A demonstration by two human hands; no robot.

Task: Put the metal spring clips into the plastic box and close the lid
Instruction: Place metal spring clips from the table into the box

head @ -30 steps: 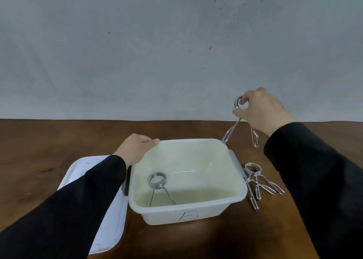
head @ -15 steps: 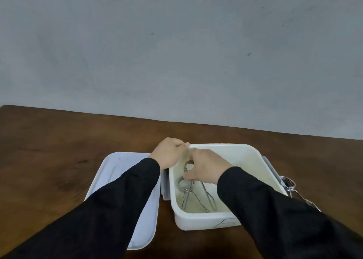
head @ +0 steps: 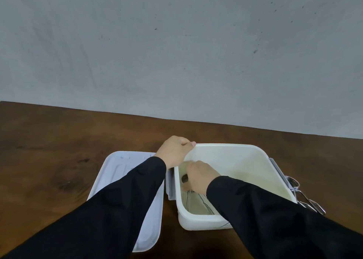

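Observation:
The white plastic box (head: pixel 231 147) stands open on the wooden table. My left hand (head: pixel 173 151) grips the rim at its far left corner. My right hand (head: pixel 198 177) is down inside the box by the left wall, fingers closed on the coil of a metal spring clip (head: pixel 185 178). Wire legs of clips (head: pixel 193 200) show on the box floor below that hand, partly hidden by my sleeve. More spring clips (head: pixel 302 197) lie on the table against the box's right side. The white lid (head: pixel 125 168) lies flat to the left of the box, partly under my left sleeve.
The dark brown table (head: pixel 59 141) runs back to a grey wall (head: pixel 176 52). Grey latch flaps hang on the box's left side (head: pixel 170 184) and right side (head: pixel 279 170).
My right hand carried a clip from above the box's far right corner down into the box and now sits lower by the left wall. My left hand stayed on the rim.

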